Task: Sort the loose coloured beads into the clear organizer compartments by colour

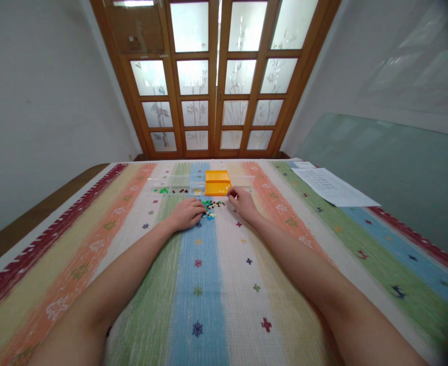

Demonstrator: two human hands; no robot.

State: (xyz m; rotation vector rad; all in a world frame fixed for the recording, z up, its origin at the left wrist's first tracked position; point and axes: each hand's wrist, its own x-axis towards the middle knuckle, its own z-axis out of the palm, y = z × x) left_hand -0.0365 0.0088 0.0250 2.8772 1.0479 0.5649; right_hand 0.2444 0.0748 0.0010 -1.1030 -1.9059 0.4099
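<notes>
Coloured pieces (pixel 210 204) at twelve o'clock look light, hard, best edge-pinched; the right hand (pixel 242 201) pinches one, the left hand's (pixel 188 212) grip I can't tell.

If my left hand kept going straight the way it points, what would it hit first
Probably the pile of small coloured pieces, right in front of your left hand; whether they touch is unclear.

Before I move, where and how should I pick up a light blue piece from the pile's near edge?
I'd pinch the light blue piece by its sides, coming down from the near right: it looks small, other pieces crowd its far side, and the left hand is close on its left. Its exact outline is too small to tell.
</notes>
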